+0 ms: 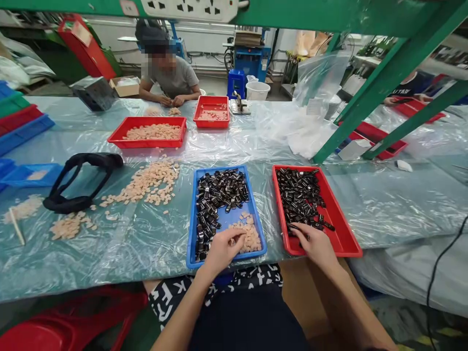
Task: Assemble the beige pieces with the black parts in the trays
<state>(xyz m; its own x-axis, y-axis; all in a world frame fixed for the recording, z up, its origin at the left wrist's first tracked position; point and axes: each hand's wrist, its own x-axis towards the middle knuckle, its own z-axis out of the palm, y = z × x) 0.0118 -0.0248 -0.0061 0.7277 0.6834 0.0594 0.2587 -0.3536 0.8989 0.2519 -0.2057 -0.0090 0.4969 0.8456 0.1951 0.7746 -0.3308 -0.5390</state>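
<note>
A blue tray (224,218) in front of me holds many small glossy black parts (223,190) and, in its near right corner, a pile of small beige pieces (252,236). My left hand (224,246) is over that corner, thumb and fingers pinched at the pile's edge; what lies between the fingertips is too small to make out. To the right, a red tray (340,239) has more black parts (298,195) heaped along its left and far side. My right hand (315,243) reaches over its near edge, fingertips closed on a small black part (291,226).
Loose beige pieces (153,183) and a black padded strap-like frame (84,180) lie on the plastic-covered table (146,258) at left. Red trays (146,143) stand farther back, where a person (171,78) sits across. A green post (365,92) rises at right.
</note>
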